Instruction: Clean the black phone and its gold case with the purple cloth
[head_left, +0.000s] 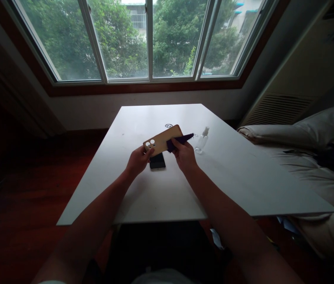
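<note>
A tan phone case (pixel 161 141) with round camera holes is held up over the white table (pixel 161 197), tilted with its right end higher. My left hand (pixel 138 159) grips its left end, thumb beside the holes. In my right hand (pixel 185 155) is a dark purple cloth (pixel 181 141), pressed by the thumb on the case's right part. Below the case, a dark phone (pixel 157 161) lies on the table, its upper end hidden. Right of my right hand stands a clear spray bottle (pixel 202 141).
Behind the case lies a small dark looped item (pixel 169 126), too small to name. A wide window (pixel 149 85) is beyond the table. On the right is a bed or couch with pale padded covers (pixel 288 146). Reddish wooden floor (pixel 37 177) shows on the left.
</note>
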The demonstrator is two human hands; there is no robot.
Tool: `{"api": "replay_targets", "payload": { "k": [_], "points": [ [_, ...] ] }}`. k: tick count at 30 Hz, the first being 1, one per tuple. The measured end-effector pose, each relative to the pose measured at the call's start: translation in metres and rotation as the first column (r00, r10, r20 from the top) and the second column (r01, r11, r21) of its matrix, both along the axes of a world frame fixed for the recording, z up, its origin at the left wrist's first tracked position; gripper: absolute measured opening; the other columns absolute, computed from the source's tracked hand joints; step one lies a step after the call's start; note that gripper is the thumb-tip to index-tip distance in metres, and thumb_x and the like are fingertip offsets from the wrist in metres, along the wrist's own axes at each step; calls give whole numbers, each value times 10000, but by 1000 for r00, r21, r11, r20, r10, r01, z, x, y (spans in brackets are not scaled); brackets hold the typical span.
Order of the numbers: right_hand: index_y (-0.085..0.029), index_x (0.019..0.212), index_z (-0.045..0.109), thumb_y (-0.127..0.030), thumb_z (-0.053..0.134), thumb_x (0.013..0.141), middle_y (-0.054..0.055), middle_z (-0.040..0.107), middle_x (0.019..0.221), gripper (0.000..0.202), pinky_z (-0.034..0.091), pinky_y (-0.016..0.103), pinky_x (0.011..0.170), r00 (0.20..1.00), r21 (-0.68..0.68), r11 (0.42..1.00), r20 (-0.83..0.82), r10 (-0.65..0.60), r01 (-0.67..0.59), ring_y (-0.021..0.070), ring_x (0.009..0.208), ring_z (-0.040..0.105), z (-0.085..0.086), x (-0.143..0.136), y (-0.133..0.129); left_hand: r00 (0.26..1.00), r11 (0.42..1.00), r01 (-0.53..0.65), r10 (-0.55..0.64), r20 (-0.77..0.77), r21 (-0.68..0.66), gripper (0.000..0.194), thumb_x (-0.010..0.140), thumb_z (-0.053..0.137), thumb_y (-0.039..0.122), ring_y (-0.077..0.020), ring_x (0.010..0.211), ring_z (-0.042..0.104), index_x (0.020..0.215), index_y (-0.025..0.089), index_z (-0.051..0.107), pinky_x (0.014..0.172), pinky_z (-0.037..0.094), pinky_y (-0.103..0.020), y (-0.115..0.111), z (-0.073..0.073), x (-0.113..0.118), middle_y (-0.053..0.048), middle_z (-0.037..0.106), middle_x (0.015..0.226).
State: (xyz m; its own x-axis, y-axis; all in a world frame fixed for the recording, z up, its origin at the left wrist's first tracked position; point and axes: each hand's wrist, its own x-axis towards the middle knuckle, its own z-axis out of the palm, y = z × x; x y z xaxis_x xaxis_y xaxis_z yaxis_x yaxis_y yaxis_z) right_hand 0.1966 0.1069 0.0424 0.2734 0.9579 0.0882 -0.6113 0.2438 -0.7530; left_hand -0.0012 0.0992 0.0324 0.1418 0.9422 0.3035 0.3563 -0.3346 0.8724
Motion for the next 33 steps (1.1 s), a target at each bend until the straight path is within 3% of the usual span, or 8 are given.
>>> {"api": "replay_targets", "payload": {
  "k": [8, 25, 29, 33],
  "points": [
    [-171, 979, 710, -220, 899, 653, 30, 752, 989, 379, 639, 282, 784, 1000, 31, 999, -14, 17, -17, 168, 869, 720, -3, -3, 0, 998, 998, -62, 62, -17, 10, 442, 905, 598, 622, -163, 560, 644, 923, 187, 674, 527, 464, -255, 1, -4, -5, -34, 693, 744],
    [-182, 1035, 705, -301, 902, 666, 43, 749, 1053, 435, 630, 301, 817, 994, 6, 994, 30, 106, -106, 183, 919, 719, -6, -9, -6, 998, 999, -53, 53, 45, -8, 442, 892, 623, 617, -161, 567, 633, 987, 189, 680, 532, 460, -253, 1, -9, -2, -49, 717, 787],
    [-182, 1040, 701, -323, 904, 653, 47, 747, 1064, 459, 626, 316, 839, 995, 6, 996, 53, 90, -90, 191, 943, 717, -5, -11, -7, 997, 999, -46, 47, 54, -12, 452, 889, 628, 620, -156, 564, 629, 997, 184, 677, 527, 463, -250, 1, -10, -3, -48, 711, 794],
    [-185, 1054, 694, -375, 880, 675, 38, 747, 1036, 464, 624, 329, 809, 990, 23, 1000, 140, -4, 1, 194, 919, 710, -4, -13, -8, 996, 998, -61, 62, 71, -16, 441, 897, 624, 608, -143, 566, 636, 1025, 186, 631, 516, 472, -238, 3, -9, -3, -45, 703, 837]
  ]
}}
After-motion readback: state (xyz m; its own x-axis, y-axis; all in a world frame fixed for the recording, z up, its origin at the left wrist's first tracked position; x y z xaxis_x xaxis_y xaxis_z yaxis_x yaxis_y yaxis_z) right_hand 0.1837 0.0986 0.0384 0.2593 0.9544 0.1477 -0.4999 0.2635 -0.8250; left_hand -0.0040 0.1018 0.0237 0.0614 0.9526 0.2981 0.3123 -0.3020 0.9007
